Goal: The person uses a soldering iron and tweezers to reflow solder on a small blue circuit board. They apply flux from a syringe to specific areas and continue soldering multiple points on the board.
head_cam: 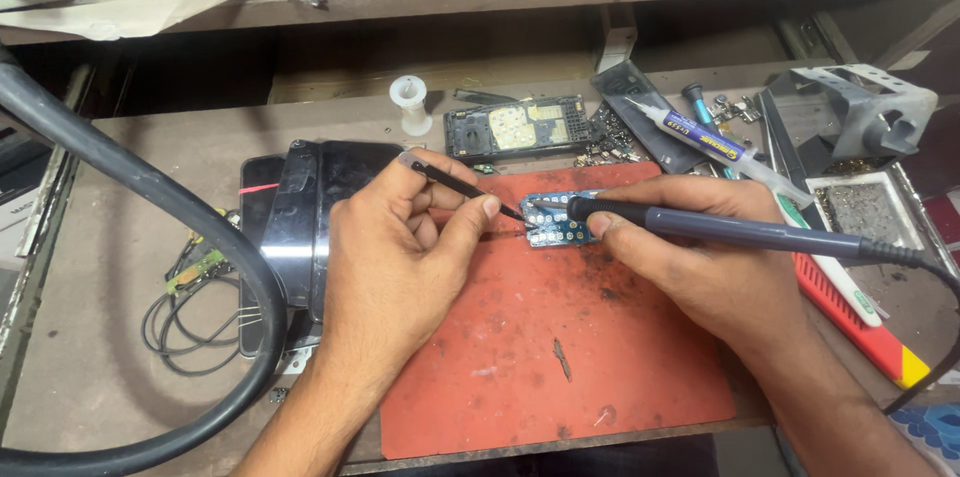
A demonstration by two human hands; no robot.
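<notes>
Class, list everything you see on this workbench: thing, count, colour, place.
circuit board: one, blue, on the mat's top edge
mat: one, red, centre
tweezers: one pair, black, tip at the board
soldering iron: one, dark, tip at the board
syringe tube: one, white, behind the mat
phone frame: one, black, behind the mat
spool: one, white, rear
thick hose: one, black, left
left hand: holds the tweezers
right hand: holds the soldering iron

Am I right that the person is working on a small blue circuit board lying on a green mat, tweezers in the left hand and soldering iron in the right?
Not quite: the head view shows the mat is red, not green. The rest is right.
</notes>
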